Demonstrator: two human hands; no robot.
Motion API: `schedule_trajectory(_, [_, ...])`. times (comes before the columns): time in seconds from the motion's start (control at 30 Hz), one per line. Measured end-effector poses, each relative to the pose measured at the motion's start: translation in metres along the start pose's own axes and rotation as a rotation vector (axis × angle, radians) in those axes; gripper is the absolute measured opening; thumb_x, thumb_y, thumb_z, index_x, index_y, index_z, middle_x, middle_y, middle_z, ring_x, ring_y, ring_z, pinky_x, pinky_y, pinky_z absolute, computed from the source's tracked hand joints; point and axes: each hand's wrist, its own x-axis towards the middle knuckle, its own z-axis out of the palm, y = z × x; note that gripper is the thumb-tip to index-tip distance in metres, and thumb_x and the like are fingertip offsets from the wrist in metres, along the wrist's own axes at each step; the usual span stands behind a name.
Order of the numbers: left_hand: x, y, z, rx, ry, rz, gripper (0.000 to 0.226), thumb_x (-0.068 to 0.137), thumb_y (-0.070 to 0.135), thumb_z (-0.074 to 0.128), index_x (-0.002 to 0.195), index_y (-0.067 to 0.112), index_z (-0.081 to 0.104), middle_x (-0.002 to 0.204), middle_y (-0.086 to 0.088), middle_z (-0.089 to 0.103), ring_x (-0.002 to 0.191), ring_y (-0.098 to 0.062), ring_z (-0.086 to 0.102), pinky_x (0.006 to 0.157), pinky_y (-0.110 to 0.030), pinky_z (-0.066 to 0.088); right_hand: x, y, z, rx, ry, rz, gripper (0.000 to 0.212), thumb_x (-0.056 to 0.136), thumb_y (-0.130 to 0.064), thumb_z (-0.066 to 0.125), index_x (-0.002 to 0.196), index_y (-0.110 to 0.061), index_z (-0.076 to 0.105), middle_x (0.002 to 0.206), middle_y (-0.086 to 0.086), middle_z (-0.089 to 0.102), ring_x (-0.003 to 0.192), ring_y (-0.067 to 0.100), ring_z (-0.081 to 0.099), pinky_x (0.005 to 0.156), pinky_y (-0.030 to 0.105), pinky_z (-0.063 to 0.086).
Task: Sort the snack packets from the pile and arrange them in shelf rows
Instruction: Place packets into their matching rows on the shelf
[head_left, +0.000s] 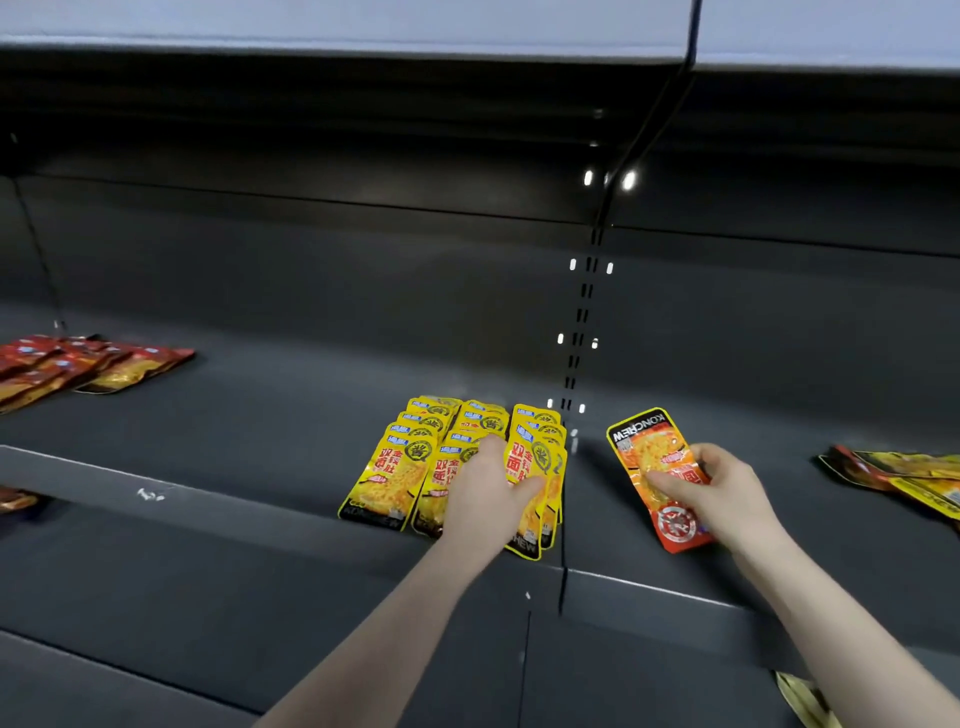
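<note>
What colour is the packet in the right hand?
Orange-red packet with a yellow edge, head view.

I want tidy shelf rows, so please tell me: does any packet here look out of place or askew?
Yes. The mixed pile at the far right lies jumbled, unsorted. The orange packet in the right hand is tilted and off the shelf. The yellow rows under the left hand look orderly.

left hand (485, 486) flat, right hand (719, 491) pinching
</note>
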Motion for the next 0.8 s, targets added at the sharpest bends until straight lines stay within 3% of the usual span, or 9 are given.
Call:
schedule_trajectory(0.13, [0.001,-0.003,0.006,0.267,0.108,0.081,0.048,0.083,0.048,0.066,0.106,0.008,0.053,0.094,-0.005,0.060,0.087,-0.024,0.052,0.070,-0.033,0.038,0.001,0.002,-0.002,0.009,-0.004,0.010,0.017,0.076,-0.014,0.076,0.085,-0.012,0.061,0.084,0.009,0.070,0.082,0.029,0.066,0.080,0.042,0.052])
schedule_trajectory(0.23, [0.001,-0.004,0.013,0.540,0.233,0.183,0.052,0.054,0.056,0.084,0.068,0.012,0.061,0.063,-0.001,0.059,0.060,-0.021,0.055,0.053,-0.028,0.045,0.003,0.004,-0.004,0.008,-0.010,0.013,0.017,0.076,-0.013,0.076,0.084,-0.012,0.061,0.083,0.008,0.070,0.081,0.029,0.067,0.080,0.042,0.053])
schedule_trajectory(0.33, [0.001,-0.008,0.020,0.648,0.235,0.184,0.054,0.053,0.062,0.081,0.059,0.012,0.064,0.058,-0.003,0.058,0.056,-0.021,0.054,0.052,-0.027,0.045,0.006,0.005,-0.006,0.002,-0.013,0.017,0.017,0.076,-0.014,0.076,0.083,-0.012,0.061,0.084,0.008,0.070,0.081,0.029,0.067,0.080,0.042,0.053])
schedule_trajectory(0.4, [-0.002,-0.008,0.019,0.727,0.187,0.164,0.055,0.063,0.065,0.072,0.065,0.011,0.067,0.063,-0.003,0.060,0.062,-0.021,0.056,0.057,-0.028,0.046,0.008,0.006,-0.008,0.002,-0.018,0.019,0.017,0.077,-0.014,0.076,0.083,-0.013,0.060,0.084,0.008,0.070,0.080,0.029,0.067,0.080,0.043,0.053])
schedule_trajectory(0.47, [-0.007,-0.001,0.016,0.769,0.132,0.141,0.058,0.080,0.067,0.054,0.085,0.011,0.068,0.080,-0.003,0.065,0.079,-0.021,0.058,0.070,-0.031,0.045,0.009,0.007,-0.008,0.006,-0.026,0.022,0.017,0.077,-0.015,0.076,0.084,-0.014,0.060,0.085,0.008,0.070,0.080,0.028,0.067,0.080,0.043,0.054])
schedule_trajectory(0.6, [-0.003,0.000,0.014,0.829,0.133,0.198,0.060,0.093,0.063,0.032,0.118,0.011,0.052,0.112,-0.005,0.060,0.106,-0.023,0.052,0.088,-0.032,0.038,0.012,0.009,-0.010,0.023,-0.041,0.028,0.017,0.077,-0.015,0.076,0.085,-0.014,0.060,0.084,0.007,0.070,0.078,0.026,0.067,0.076,0.040,0.054])
schedule_trajectory(0.8, [-0.003,-0.002,0.013,0.889,0.080,0.175,0.062,0.092,0.065,0.029,0.117,0.013,0.051,0.113,-0.003,0.060,0.108,-0.022,0.051,0.089,-0.031,0.037,0.017,0.012,-0.011,0.051,-0.056,0.030,0.017,0.077,-0.014,0.076,0.084,-0.015,0.061,0.084,0.007,0.070,0.078,0.026,0.067,0.078,0.041,0.054])
